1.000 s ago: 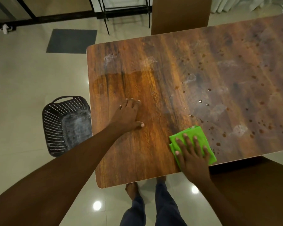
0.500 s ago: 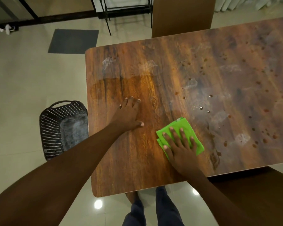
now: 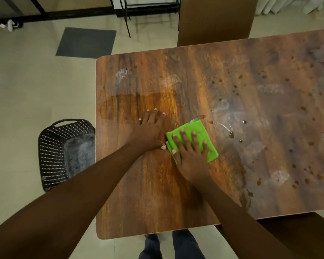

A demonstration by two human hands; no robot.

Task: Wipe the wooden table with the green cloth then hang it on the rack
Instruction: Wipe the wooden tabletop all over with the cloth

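Note:
The folded green cloth (image 3: 201, 130) lies flat on the wooden table (image 3: 251, 101), near its front left part. My right hand (image 3: 190, 154) presses on the cloth with straight, spread fingers. My left hand (image 3: 150, 131) rests flat on the bare wood just left of the cloth, its thumb almost touching the cloth's edge. The left part of the table looks wet and dark. Brown drops and whitish smears cover the right part. A black metal rack (image 3: 148, 10) stands on the floor beyond the table.
A black perforated basket (image 3: 64, 152) stands on the floor by the table's left edge. A brown chair back (image 3: 215, 21) is at the far side, another chair (image 3: 307, 238) at the near right. A dark mat (image 3: 86, 43) lies on the tiles.
My right hand has slid the cloth left and away from the front edge, up next to my left hand. The left hand has stayed in place.

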